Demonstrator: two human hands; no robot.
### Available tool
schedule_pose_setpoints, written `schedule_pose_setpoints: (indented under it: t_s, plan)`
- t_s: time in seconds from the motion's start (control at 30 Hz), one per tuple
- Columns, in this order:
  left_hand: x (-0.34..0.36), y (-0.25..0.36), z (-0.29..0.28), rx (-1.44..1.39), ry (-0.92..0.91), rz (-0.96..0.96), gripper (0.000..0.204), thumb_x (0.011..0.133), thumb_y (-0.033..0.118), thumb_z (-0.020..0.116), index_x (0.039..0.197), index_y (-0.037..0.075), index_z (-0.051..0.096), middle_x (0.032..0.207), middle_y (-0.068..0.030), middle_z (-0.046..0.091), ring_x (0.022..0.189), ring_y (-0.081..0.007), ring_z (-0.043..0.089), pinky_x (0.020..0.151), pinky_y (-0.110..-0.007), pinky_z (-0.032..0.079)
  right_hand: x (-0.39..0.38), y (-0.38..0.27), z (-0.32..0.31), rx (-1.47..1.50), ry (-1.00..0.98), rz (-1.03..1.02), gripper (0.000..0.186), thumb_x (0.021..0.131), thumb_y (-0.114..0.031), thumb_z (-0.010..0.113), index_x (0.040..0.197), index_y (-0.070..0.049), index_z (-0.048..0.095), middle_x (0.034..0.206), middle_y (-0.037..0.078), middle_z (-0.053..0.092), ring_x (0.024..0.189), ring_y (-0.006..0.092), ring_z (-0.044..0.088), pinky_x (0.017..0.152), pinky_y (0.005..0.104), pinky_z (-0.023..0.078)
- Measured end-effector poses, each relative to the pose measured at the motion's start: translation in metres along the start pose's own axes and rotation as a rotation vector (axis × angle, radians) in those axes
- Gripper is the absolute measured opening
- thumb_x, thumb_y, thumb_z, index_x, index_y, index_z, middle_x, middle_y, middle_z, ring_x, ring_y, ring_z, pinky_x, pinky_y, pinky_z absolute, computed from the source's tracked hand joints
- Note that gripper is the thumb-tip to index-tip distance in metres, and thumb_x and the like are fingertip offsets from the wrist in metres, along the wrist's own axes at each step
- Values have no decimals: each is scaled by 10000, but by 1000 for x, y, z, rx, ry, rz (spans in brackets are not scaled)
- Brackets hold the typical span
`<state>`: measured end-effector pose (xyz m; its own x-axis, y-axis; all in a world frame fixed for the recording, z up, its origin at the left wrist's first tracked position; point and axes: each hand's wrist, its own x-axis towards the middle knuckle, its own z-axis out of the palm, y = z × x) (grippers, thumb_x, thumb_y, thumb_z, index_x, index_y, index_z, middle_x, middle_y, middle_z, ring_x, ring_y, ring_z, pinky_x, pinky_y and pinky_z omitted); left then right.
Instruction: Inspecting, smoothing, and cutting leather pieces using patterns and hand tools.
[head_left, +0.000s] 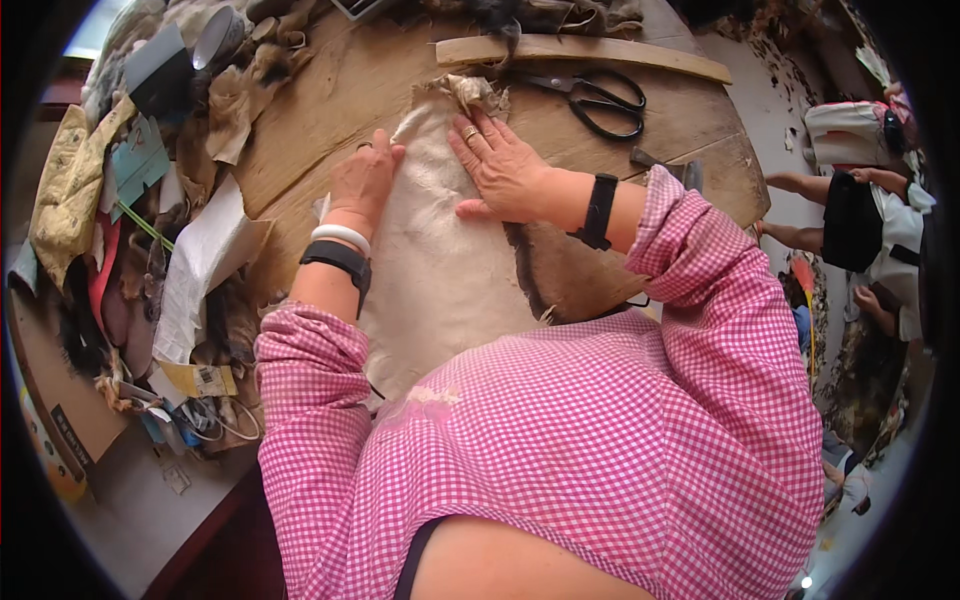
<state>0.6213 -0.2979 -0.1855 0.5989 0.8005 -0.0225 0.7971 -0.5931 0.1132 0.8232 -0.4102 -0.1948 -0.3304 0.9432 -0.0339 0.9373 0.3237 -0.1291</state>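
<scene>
A pale, cream-coloured pelt [450,290] lies skin side up across the wooden board, with dark fur showing along its right edge and a crumpled far end. My left hand [365,180] is closed at the pelt's left edge, its fingers curled and mostly hidden from view. My right hand [500,170] rests flat on the upper part of the pelt, fingers stretched out and the thumb apart. Beyond my right hand lie black-handled scissors [607,103], and by my right wrist is a metal tool with a dark handle [668,165], partly hidden by my sleeve.
The round wooden board [325,95] bears a wooden strip [590,55] at its far side. Fur scraps, a white sheet [205,270], a teal card [138,160] and a roll of tape [218,38] are heaped at left. Other people [885,225] are at the right.
</scene>
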Motion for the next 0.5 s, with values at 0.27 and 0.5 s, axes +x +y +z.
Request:
schedule_pose_setpoints:
  t_s: [0.27,0.5]
  plan:
    - [9,-22,14,43,233,235,200,952,292,530,849,120,524,619,-138,623,556,-339,627,489,-458,486,2,3,4,63,111,-25,980,809,-670,486,1419,83,341,1481,288,304,1397,495,189,1162,530,124]
    - [-8,-25,-3,99,172,61,218,894,294,606,967,101,535,900,-144,660,782,-314,657,634,-429,519,-1,-7,-8,-30,-8,-39,951,851,-656,465,1438,74,303,1515,272,245,1414,484,134,1150,526,134]
